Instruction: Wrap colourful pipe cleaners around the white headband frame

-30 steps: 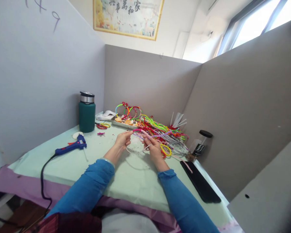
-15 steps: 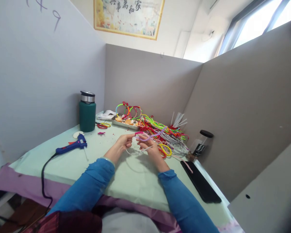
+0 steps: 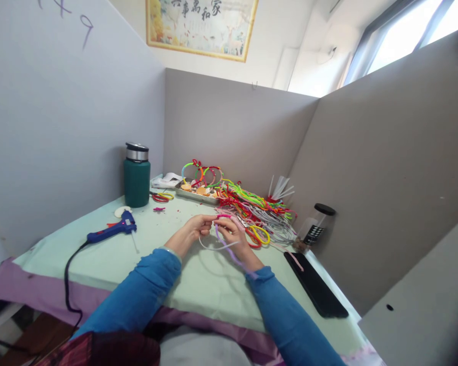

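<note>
Over the middle of the table, my left hand (image 3: 195,231) pinches a thin white hoop (image 3: 209,248) where a pink wrap covers it. Close beside it on the right, my right hand (image 3: 234,235) has its fingers closed on a fuzzy purple strip (image 3: 229,250). That strip hangs from the fingers down past the right wrist. The hoop's loose white end points right, below the right hand. A pink stretch (image 3: 225,217) of wrap shows between and above the fingertips.
A blue glue gun (image 3: 112,230) and a green bottle (image 3: 136,178) stand at left. Behind my hands are a metal tray (image 3: 198,197) and a pile of colored fuzzy strips (image 3: 252,198). Yellow-handled scissors (image 3: 262,235), a black tray (image 3: 316,287) and a jar (image 3: 318,223) are at right.
The purple strip has swung from up and right of the fingers to hanging down across my right wrist. Both hands remain close together on the hoop.
</note>
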### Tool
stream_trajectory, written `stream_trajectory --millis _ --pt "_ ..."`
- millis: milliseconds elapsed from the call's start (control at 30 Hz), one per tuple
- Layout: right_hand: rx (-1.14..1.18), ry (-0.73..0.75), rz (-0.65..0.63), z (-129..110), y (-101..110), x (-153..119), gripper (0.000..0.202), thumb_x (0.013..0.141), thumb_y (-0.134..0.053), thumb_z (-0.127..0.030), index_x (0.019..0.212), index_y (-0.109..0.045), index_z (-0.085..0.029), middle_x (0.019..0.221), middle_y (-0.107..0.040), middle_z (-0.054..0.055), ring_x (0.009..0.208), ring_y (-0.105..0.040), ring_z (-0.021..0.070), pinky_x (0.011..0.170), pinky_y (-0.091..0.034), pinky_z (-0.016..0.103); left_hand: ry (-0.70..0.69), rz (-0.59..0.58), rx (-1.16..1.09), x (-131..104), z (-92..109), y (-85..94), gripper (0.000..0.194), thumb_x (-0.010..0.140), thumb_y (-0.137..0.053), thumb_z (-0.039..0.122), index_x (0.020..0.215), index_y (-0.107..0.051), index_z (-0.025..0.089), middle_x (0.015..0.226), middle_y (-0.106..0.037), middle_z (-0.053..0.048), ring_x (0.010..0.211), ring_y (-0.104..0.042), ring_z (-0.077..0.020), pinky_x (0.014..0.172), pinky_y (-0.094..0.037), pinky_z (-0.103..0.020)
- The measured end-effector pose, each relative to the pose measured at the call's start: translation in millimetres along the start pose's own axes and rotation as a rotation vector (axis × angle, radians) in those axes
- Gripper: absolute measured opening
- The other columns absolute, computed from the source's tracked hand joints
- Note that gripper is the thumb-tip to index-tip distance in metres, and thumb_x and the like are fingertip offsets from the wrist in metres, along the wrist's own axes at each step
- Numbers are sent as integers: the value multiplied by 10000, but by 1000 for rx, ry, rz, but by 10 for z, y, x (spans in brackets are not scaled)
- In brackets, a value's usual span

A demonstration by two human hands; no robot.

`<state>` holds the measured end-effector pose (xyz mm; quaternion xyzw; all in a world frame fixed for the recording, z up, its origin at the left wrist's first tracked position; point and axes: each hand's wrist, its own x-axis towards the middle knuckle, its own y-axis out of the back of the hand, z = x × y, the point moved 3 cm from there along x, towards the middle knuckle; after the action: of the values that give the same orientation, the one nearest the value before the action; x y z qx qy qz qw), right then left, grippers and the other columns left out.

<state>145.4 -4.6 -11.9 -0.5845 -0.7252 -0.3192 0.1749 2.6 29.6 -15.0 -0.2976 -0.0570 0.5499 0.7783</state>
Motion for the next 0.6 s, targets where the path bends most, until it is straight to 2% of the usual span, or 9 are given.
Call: stream_trajectory --millis 67,167,333,433,533,600 --pt "-52 24 9 8 -4 -13 161 822 -608 -301 933 -725 -294 1012 -676 39 959 -594 223 871 -453 373 -3 -9 14 25 -12 2 194 750 -649 127 628 -499 139 430 -343 80 294 -186 3 290 -118 -141" --pt "-118 29 52 25 3 -19 179 830 -583 -287 962 -704 -281 988 -668 36 844 -596 203 757 -469 339 1 -3 3 9 -11 -14 225 747 -650 119 606 -477 147 415 -303 91 297 -177 2 289 -118 -138" --pt "-171 -34 149 133 41 6 92 791 -608 -289 815 -681 -239 775 -635 23 667 -548 174 625 -441 303 6 14 -30 -93 29 -77 252 774 -632 116 600 -454 152 407 -252 107 298 -151 4 287 -115 -125" --pt "-83 -88 225 173 89 19 174 805 -594 -357 901 -670 -234 832 -637 33 645 -536 162 567 -438 284 5 20 -22 -120 40 -107 265 774 -633 107 598 -439 148 417 -262 111 296 -145 11 292 -109 -117" --pt "80 -144 231 171 128 37 273 811 -568 -433 967 -650 -224 836 -628 32 567 -503 135 479 -416 261 -5 19 11 -120 34 -124 271 763 -649 118 598 -435 145 432 -301 104 301 -162 14 307 -113 -117" --pt "195 -208 222 177 150 55 318 792 -577 -482 935 -648 -208 777 -621 25 520 -477 121 441 -400 250 -20 22 62 -120 21 -132 260 753 -658 141 598 -450 144 431 -312 100 305 -164 9 317 -111 -128"
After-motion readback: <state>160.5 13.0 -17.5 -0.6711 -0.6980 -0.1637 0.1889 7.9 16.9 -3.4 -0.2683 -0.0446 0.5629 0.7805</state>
